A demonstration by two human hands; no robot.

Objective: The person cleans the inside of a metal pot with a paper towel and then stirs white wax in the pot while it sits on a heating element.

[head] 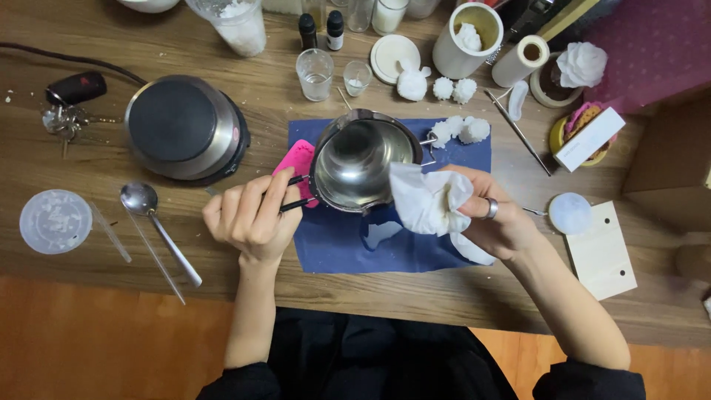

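Clamping the steel pot's (361,159) handle, left hand (249,218); right hand (495,222) squeezes white tissue (428,200) beside it.

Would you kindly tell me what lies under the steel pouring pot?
The round steel pouring pot rests on a dark blue cloth mat on the wooden table. A pink silicone mould pokes out at its left edge; anything directly beneath stays hidden.

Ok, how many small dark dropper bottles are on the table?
2, side by side at the table's far edge: one dark bottle on the left, the other right of it. More may stand beyond the frame.
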